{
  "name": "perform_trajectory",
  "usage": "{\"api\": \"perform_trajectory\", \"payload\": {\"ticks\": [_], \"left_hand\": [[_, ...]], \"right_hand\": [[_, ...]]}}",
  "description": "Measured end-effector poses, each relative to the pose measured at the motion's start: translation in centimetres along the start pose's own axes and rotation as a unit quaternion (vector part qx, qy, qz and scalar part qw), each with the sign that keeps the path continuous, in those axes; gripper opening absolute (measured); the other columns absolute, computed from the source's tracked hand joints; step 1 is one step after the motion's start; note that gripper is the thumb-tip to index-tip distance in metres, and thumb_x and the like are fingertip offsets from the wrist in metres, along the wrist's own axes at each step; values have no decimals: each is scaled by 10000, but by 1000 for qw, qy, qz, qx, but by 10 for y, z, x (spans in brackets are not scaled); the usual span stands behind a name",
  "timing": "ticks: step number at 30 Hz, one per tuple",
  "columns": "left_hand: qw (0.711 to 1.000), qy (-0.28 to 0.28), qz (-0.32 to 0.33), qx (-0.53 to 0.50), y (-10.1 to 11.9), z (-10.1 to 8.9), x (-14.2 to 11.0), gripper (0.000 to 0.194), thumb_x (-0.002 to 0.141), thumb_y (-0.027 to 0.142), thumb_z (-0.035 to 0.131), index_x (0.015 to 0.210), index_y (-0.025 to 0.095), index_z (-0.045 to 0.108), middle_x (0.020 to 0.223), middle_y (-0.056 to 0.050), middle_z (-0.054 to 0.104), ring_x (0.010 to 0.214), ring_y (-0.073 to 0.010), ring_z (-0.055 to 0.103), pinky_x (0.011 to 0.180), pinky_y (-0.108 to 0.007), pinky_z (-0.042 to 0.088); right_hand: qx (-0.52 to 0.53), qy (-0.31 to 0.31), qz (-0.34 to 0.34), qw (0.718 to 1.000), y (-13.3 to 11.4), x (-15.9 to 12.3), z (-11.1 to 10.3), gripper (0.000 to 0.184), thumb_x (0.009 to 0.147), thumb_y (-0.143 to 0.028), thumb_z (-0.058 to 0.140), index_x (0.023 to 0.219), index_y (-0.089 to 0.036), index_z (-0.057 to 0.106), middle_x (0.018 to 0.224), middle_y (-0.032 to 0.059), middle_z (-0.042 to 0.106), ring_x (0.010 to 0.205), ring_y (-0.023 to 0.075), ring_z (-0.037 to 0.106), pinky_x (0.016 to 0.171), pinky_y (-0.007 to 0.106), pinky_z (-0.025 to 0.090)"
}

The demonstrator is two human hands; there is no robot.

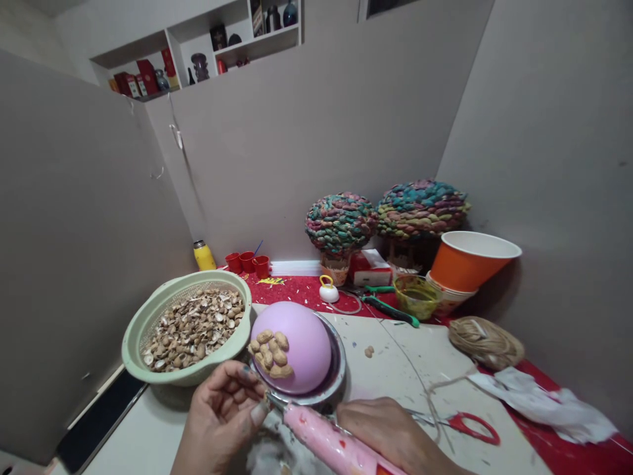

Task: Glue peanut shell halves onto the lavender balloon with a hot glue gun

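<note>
My right hand [390, 429] is wrapped round a pink hot glue gun [329, 439], its metal nozzle pointing up and left. My left hand [225, 415] pinches a small tan peanut [266, 400], mostly hidden by the fingers, right at the nozzle tip. Just beyond both hands a pink balloon [301, 343] rests in a metal bowl [339, 369]. A cluster of whole peanuts [271, 353] sits on the balloon's left side. Left of the balloon stands a pale green colander [136, 356] full of broken shells [198, 330].
Red-handled scissors [477, 427], twine [487, 343] and white tissue [548, 402] lie to the right. Behind are green-handled pliers [390, 310], a yellowish bowl [418, 297], an orange paper bucket [467, 264], small red cups [247, 262] and two multicoloured balloon-shaped crafts [341, 224].
</note>
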State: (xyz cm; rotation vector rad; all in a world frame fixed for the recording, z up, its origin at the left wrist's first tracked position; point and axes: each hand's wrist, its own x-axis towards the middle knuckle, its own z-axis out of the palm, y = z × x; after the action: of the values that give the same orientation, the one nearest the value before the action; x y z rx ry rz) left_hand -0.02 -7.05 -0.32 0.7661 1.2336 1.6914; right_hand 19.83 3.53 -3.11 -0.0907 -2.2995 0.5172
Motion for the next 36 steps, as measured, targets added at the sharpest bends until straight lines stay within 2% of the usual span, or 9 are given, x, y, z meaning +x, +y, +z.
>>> {"api": "perform_trajectory", "payload": {"ticks": [2, 7, 15, 24, 29, 36], "left_hand": [[1000, -2, 5, -3, -1, 0, 0, 322, 555, 212, 910, 791, 186, 692, 764, -26, 720, 715, -139, 659, 673, -192, 522], [1000, -15, -1, -7, -1, 0, -3, 326, 573, 222, 906, 811, 189, 685, 785, -25, 721, 729, -131, 653, 689, -194, 518], [999, -34, -21, -35, -2, -4, 0, 330, 604, 206, 891, 849, 191, 670, 795, -18, 700, 754, -128, 633, 723, -213, 516], [996, -46, -34, -68, 3, -1, -2, 316, 620, 162, 872, 866, 189, 676, 801, -17, 672, 752, -119, 605, 730, -215, 507], [996, -48, -38, -66, 4, 0, -1, 315, 631, 159, 863, 882, 189, 673, 810, -15, 661, 748, -114, 595, 724, -209, 502], [995, -65, -35, -66, 3, -2, 1, 294, 671, 157, 835, 911, 192, 669, 827, -16, 662, 761, -113, 596, 739, -209, 506]], "right_hand": [[-3, -1, 3, 1000, -1, 0, 0, 458, 1054, -432, 174, 647, -235, 246, 552, -56, 285, 449, 106, 280, 423, 268, 214], [-21, -8, 8, 1000, 1, -5, 2, 484, 1016, -570, 221, 667, -235, 214, 571, -65, 262, 444, 90, 275, 419, 258, 213], [-35, -1, 10, 999, 4, -9, 4, 453, 1032, -524, 170, 682, -239, 201, 572, -64, 253, 446, 96, 269, 417, 263, 212], [-68, -14, 2, 998, -1, -8, 1, 516, 1023, -544, 212, 634, -225, 328, 527, -50, 340, 435, 101, 303, 419, 265, 227], [-37, -8, 22, 999, -7, -4, -2, 528, 1005, -559, 250, 630, -212, 383, 531, -37, 374, 433, 103, 343, 431, 252, 259], [-88, -27, 27, 995, -15, -3, -4, 530, 1000, -542, 282, 619, -202, 421, 502, -31, 411, 418, 98, 356, 434, 248, 274]]}}
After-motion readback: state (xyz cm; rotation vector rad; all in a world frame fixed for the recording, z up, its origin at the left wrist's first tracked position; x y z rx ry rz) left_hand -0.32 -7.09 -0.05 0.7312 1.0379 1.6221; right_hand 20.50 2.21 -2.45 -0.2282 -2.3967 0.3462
